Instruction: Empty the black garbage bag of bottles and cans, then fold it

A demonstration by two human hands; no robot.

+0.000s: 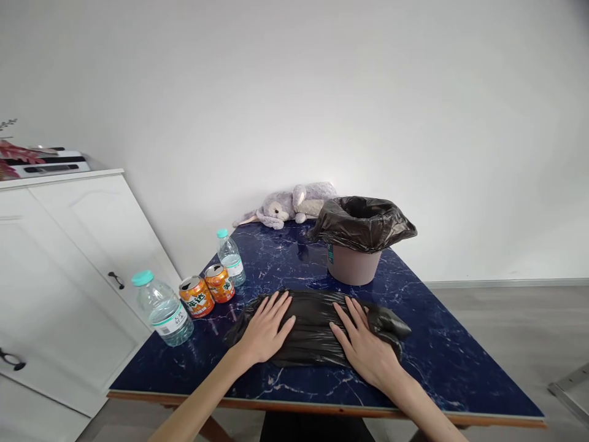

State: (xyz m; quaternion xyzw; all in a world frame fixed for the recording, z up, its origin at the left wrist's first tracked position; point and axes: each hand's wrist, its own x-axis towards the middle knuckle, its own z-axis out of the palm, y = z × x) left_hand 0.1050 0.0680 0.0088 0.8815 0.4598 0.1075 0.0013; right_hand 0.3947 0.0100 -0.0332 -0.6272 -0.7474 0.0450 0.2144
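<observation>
A black plastic garbage bag (310, 328) lies flattened and folded on the table near its front edge. My left hand (267, 328) rests flat on the bag's left part, fingers stretched forward. On the right part lies my right hand (365, 347), also flat with its fingers apart. Behind the bag stands a pinkish-brown trash bin (352, 265). Another black bag, the bin liner (368, 230), is draped over the bin's rim and hangs down outside it.
Left on the blue marbled table (442, 362) stand a large water bottle (168, 316), two orange cans (196, 298) and a second water bottle (230, 258). A plush rabbit (288, 205) lies at the back against the wall. A white cabinet (69, 258) flanks the left side.
</observation>
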